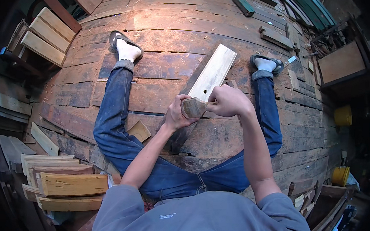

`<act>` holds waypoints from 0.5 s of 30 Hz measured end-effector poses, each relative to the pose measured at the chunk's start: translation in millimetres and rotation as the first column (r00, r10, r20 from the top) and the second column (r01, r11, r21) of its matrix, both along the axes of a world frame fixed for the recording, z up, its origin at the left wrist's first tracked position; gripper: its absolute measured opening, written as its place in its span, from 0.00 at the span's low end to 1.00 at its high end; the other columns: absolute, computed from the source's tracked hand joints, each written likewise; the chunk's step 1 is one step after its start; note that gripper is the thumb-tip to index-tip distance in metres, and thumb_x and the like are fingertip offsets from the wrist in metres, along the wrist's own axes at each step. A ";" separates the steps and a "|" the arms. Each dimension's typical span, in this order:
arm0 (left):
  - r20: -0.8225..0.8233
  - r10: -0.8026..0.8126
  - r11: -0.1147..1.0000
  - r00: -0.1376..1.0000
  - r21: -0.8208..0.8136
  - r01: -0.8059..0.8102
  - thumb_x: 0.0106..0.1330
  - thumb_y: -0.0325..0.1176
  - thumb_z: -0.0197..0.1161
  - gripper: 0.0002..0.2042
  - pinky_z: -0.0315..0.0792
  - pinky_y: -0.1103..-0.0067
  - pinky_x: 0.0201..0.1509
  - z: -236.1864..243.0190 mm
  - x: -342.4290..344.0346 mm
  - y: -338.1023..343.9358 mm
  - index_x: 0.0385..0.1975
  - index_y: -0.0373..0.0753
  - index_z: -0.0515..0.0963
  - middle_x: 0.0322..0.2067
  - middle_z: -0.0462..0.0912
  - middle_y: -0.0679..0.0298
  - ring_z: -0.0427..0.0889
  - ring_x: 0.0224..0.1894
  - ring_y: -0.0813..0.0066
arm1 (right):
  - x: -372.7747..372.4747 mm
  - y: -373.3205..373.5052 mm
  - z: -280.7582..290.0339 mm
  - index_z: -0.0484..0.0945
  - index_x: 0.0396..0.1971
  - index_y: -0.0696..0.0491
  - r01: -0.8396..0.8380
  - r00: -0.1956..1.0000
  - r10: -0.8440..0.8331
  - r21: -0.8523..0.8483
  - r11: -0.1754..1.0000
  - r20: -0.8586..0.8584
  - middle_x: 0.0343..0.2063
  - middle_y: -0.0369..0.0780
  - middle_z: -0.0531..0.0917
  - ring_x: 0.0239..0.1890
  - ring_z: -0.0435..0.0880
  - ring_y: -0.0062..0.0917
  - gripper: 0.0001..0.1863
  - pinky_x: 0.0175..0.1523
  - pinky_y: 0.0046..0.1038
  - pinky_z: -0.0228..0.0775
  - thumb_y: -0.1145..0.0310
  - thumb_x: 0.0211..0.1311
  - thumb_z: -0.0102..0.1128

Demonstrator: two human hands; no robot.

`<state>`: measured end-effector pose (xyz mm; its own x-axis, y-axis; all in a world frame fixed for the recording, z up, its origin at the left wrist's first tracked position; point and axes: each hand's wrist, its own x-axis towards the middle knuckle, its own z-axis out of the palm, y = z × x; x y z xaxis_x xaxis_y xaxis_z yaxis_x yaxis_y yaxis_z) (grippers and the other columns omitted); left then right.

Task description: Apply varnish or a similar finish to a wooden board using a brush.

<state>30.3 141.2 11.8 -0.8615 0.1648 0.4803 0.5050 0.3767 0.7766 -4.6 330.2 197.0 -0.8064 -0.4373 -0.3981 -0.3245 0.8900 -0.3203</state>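
Note:
A pale wooden board (214, 70) with a dark round hole slants away from me between my legs. Its near end shows a brown, rough face. My left hand (178, 116) is wrapped round that near end, thumb on top and fingers beneath. Against the board's right edge, beside the hole, my right hand (230, 101) is closed in a fist-like grip. Whatever its fingers hold is hidden. Below the board lies a long dark beam (179, 138) on the floor, partly covered by the board and my left hand.
Curved wooden pieces (73, 185) are stacked at the lower left. Pale slats (49, 31) lean at the upper left. A small wood offcut (139, 131) lies by my left leg. Timber lengths (276, 38) and a yellow container (343, 115) stand right. Sawdust covers the plank floor (164, 41).

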 end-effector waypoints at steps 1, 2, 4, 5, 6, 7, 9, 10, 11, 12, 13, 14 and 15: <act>-0.006 0.009 1.000 1.000 0.008 -0.009 0.40 0.46 0.82 0.40 0.80 0.69 0.44 -1.4 0.9 0.0 0.49 0.37 0.65 0.37 0.81 0.55 0.85 0.40 0.59 | -3.0 2.4 -4.2 0.84 0.26 0.59 -0.015 1.000 0.015 -0.011 1.000 -0.004 0.27 0.53 0.84 0.33 0.86 0.42 0.14 0.42 0.38 0.78 0.64 0.47 0.58; 0.014 0.010 1.000 1.000 0.011 -0.010 0.40 0.47 0.82 0.40 0.80 0.69 0.44 -2.8 1.4 0.0 0.49 0.37 0.65 0.37 0.81 0.55 0.85 0.40 0.59 | -5.9 4.9 -8.1 0.85 0.26 0.60 -0.033 0.999 0.035 -0.083 0.996 0.015 0.25 0.53 0.84 0.32 0.86 0.42 0.14 0.41 0.37 0.78 0.63 0.47 0.59; 0.034 0.015 1.000 0.999 0.016 -0.016 0.40 0.48 0.82 0.41 0.80 0.69 0.43 -5.0 2.1 0.0 0.50 0.37 0.64 0.37 0.81 0.55 0.85 0.40 0.59 | -9.0 9.7 -15.3 0.85 0.26 0.60 -0.053 0.998 0.059 -0.154 0.987 0.034 0.24 0.53 0.84 0.30 0.85 0.42 0.15 0.39 0.36 0.78 0.62 0.47 0.60; 0.027 0.018 1.000 0.999 0.014 -0.018 0.40 0.49 0.82 0.41 0.80 0.69 0.43 -5.6 2.4 0.0 0.50 0.37 0.64 0.37 0.81 0.55 0.86 0.40 0.59 | -9.6 11.8 -18.0 0.85 0.27 0.60 -0.060 0.997 0.070 -0.214 0.975 0.043 0.24 0.53 0.83 0.29 0.85 0.42 0.15 0.39 0.35 0.78 0.62 0.47 0.60; 0.032 0.014 1.000 0.999 0.000 -0.014 0.40 0.49 0.82 0.41 0.80 0.69 0.42 -5.8 3.1 -0.1 0.50 0.37 0.64 0.37 0.81 0.55 0.86 0.40 0.59 | -9.5 13.4 -20.2 0.85 0.27 0.60 -0.047 0.996 0.065 -0.247 0.968 0.065 0.23 0.53 0.83 0.28 0.85 0.42 0.16 0.38 0.34 0.77 0.61 0.48 0.60; 0.024 0.018 1.000 1.000 0.012 -0.018 0.40 0.49 0.82 0.41 0.80 0.69 0.42 -5.4 3.3 -0.4 0.50 0.37 0.64 0.37 0.81 0.55 0.86 0.40 0.59 | -9.3 14.6 -21.4 0.85 0.27 0.60 -0.062 0.995 0.080 -0.274 0.960 0.055 0.23 0.53 0.83 0.28 0.85 0.42 0.16 0.38 0.34 0.77 0.61 0.48 0.60; -0.006 0.007 1.000 1.000 0.014 -0.007 0.39 0.47 0.83 0.41 0.80 0.70 0.42 -2.9 2.4 -1.3 0.49 0.37 0.65 0.36 0.82 0.55 0.86 0.40 0.59 | -6.6 16.0 -21.5 0.86 0.28 0.59 -0.028 0.993 0.058 -0.266 0.963 0.104 0.23 0.53 0.83 0.28 0.85 0.41 0.15 0.38 0.34 0.77 0.63 0.48 0.60; -0.005 0.006 1.000 1.000 0.014 -0.006 0.39 0.47 0.83 0.41 0.80 0.70 0.42 -1.1 1.7 -1.5 0.49 0.37 0.65 0.36 0.82 0.55 0.86 0.40 0.59 | -3.7 15.6 -20.9 0.86 0.28 0.59 -0.027 0.993 0.056 -0.267 0.963 0.104 0.23 0.53 0.83 0.28 0.85 0.41 0.15 0.38 0.34 0.77 0.63 0.48 0.60; 0.020 -0.013 0.999 1.000 0.031 0.012 0.40 0.45 0.82 0.40 0.80 0.70 0.42 1.2 0.0 -2.2 0.49 0.37 0.65 0.36 0.82 0.56 0.86 0.39 0.59 | 0.1 14.6 -19.8 0.86 0.28 0.58 0.008 0.997 0.013 -0.260 0.966 0.080 0.23 0.52 0.83 0.28 0.85 0.41 0.14 0.38 0.34 0.77 0.63 0.49 0.60; 0.056 -0.035 0.998 0.998 0.045 0.033 0.40 0.44 0.82 0.38 0.80 0.70 0.42 3.5 -1.8 -3.1 0.49 0.37 0.65 0.36 0.82 0.56 0.86 0.39 0.59 | 4.8 12.9 -18.4 0.86 0.28 0.57 0.060 0.997 -0.046 -0.227 0.972 0.066 0.23 0.52 0.83 0.28 0.85 0.41 0.14 0.39 0.35 0.77 0.63 0.49 0.59; 0.047 -0.030 0.998 0.998 0.049 0.028 0.40 0.44 0.82 0.38 0.80 0.70 0.42 5.5 -3.3 -4.0 0.49 0.37 0.65 0.36 0.82 0.56 0.86 0.39 0.59 | 11.6 10.9 -17.2 0.86 0.28 0.57 0.041 0.998 -0.028 -0.255 0.966 0.056 0.23 0.52 0.83 0.28 0.85 0.41 0.14 0.39 0.35 0.77 0.63 0.49 0.59; 0.012 -0.016 0.999 1.000 0.044 0.016 0.41 0.42 0.82 0.37 0.80 0.70 0.42 7.3 -5.2 -5.0 0.48 0.37 0.65 0.36 0.82 0.56 0.86 0.39 0.59 | 20.1 8.3 -16.2 0.86 0.28 0.56 0.073 0.996 -0.083 -0.211 0.975 -0.038 0.24 0.51 0.83 0.28 0.85 0.41 0.13 0.39 0.35 0.78 0.63 0.50 0.59; -0.012 -0.008 0.999 1.000 0.039 0.009 0.42 0.40 0.81 0.36 0.80 0.70 0.42 8.5 -6.2 -5.8 0.48 0.37 0.66 0.36 0.82 0.56 0.86 0.38 0.59 | 29.2 5.1 -15.5 0.86 0.28 0.55 0.116 0.982 -0.138 -0.162 0.980 -0.129 0.24 0.50 0.83 0.29 0.85 0.40 0.13 0.39 0.36 0.78 0.63 0.50 0.59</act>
<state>24.1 135.4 20.3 -0.8543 0.1530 0.4968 0.5174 0.3417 0.7846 24.6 335.3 181.5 -0.9022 -0.3745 -0.2142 -0.2628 0.8708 -0.4155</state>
